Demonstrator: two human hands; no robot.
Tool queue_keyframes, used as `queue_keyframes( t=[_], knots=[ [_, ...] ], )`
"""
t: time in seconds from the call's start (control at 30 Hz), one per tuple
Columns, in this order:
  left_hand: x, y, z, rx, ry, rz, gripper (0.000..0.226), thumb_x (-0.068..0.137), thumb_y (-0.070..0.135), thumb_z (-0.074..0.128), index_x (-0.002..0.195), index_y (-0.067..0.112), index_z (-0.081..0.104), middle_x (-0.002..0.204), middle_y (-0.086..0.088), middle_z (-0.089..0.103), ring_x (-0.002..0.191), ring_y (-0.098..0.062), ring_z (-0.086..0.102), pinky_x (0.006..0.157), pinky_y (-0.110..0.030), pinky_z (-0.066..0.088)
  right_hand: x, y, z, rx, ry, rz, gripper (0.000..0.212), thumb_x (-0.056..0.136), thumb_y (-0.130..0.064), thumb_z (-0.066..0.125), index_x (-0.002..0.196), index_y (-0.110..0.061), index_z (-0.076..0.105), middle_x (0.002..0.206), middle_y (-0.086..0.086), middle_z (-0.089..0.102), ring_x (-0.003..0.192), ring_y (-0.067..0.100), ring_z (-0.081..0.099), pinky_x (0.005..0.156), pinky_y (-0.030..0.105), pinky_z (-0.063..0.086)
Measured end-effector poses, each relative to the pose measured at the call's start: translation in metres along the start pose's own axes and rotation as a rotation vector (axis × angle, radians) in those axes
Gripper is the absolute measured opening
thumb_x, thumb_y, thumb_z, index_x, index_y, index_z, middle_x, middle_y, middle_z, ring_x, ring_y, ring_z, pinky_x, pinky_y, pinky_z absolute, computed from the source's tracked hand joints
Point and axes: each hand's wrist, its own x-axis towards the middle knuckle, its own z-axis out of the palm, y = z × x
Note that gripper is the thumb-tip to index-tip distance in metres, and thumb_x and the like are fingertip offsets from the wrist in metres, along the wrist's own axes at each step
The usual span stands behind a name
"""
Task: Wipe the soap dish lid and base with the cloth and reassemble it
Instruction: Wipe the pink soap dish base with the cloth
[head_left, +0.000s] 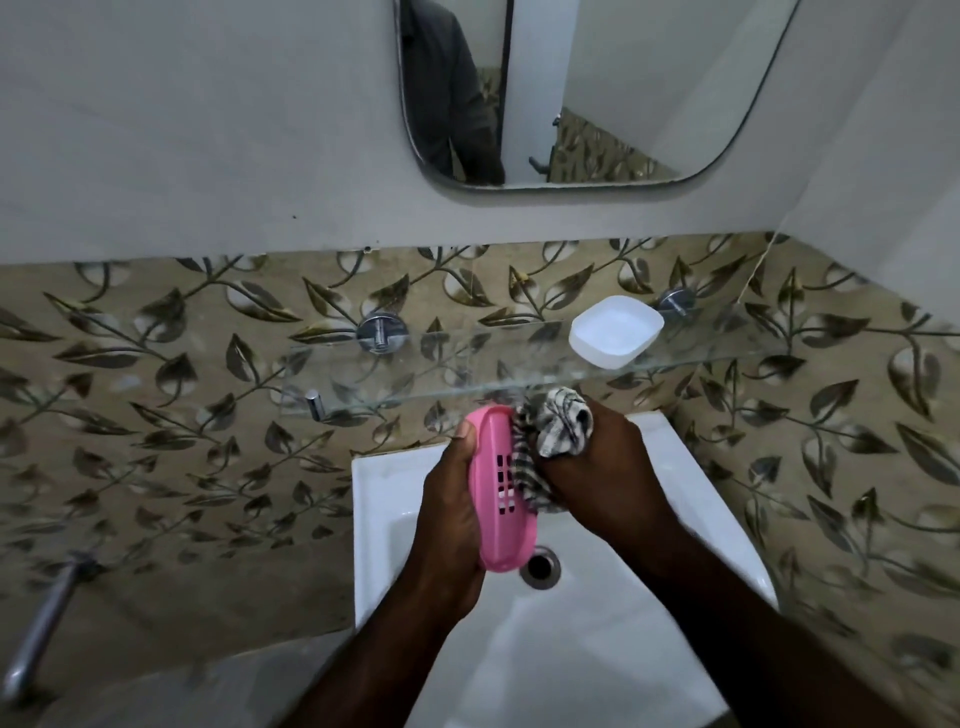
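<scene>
Clamped edge-on in left hand (452, 499): pink slotted soap dish piece (500, 540). Pressed against it: striped cloth (561, 421), bunched in right hand (608, 467). Up on glass shelf (363, 374): white piece (615, 330).

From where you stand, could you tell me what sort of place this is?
Most likely a bathroom: a white washbasin with a drain, a wall mirror above, and a glass shelf between.

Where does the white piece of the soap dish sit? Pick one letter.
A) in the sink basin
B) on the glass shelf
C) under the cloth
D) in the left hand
B: the white piece rests on the glass shelf above the sink, apart from both hands. The left hand holds the pink slotted piece and the right hand grips the cloth against it.
</scene>
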Motion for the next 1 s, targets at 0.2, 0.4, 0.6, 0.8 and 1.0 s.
queue_keyframes(
  t=[0.2, 0.4, 0.6, 0.8, 1.0],
  knots=[
    [0.001, 0.004, 0.001, 0.040, 0.028, -0.035, 0.047, 0.087, 0.054, 0.041, 0.111, 0.022, 0.066, 0.102, -0.006, 0.075, 0.090, -0.021, 0.070, 0.084, -0.041, 0.054, -0.002, -0.014, 0.005, 0.116, 0.012, -0.051, 0.017, 0.074, -0.009, 0.071, 0.089, -0.018, 0.070, 0.081, -0.005, 0.073, 0.078, 0.012, 0.069, 0.073, 0.037, 0.058],
    [0.000, 0.010, -0.006, -0.053, -0.029, -0.100, 0.059, 0.099, 0.045, 0.031, 0.103, -0.005, 0.063, 0.059, 0.003, 0.070, 0.054, -0.008, 0.067, 0.065, -0.030, 0.051, -0.016, -0.029, 0.009, -0.273, -0.263, -0.566, 0.032, 0.068, -0.013, 0.069, 0.101, -0.012, 0.068, 0.092, 0.005, 0.066, 0.084, 0.020, 0.061, 0.072, 0.032, 0.049],
    [0.001, 0.006, -0.002, -0.024, 0.068, -0.069, 0.053, 0.084, 0.059, 0.046, 0.116, 0.020, 0.064, 0.100, -0.009, 0.072, 0.092, -0.028, 0.066, 0.080, -0.045, 0.054, 0.008, -0.016, -0.001, -0.214, -0.063, -0.314, 0.036, 0.059, -0.019, 0.069, 0.095, -0.016, 0.063, 0.090, 0.001, 0.068, 0.082, 0.024, 0.064, 0.070, 0.041, 0.054],
    [-0.003, -0.003, -0.002, -0.040, 0.094, 0.041, 0.054, 0.077, 0.063, 0.046, 0.110, 0.024, 0.064, 0.102, -0.003, 0.075, 0.095, -0.021, 0.071, 0.083, -0.045, 0.057, -0.034, -0.004, 0.018, 0.037, -0.074, 0.080, 0.016, 0.076, -0.018, 0.062, 0.091, -0.021, 0.064, 0.077, -0.009, 0.071, 0.074, 0.010, 0.069, 0.064, 0.027, 0.057],
    [-0.005, -0.005, 0.014, 0.173, 0.208, 0.282, 0.057, 0.079, 0.062, 0.051, 0.120, 0.024, 0.061, 0.119, -0.010, 0.067, 0.109, -0.023, 0.065, 0.098, -0.048, 0.050, -0.052, 0.002, 0.011, 0.485, -0.285, 0.393, 0.010, 0.090, -0.001, 0.057, 0.080, 0.001, 0.059, 0.064, 0.012, 0.063, 0.049, 0.020, 0.058, 0.041, 0.020, 0.043]
  ],
)
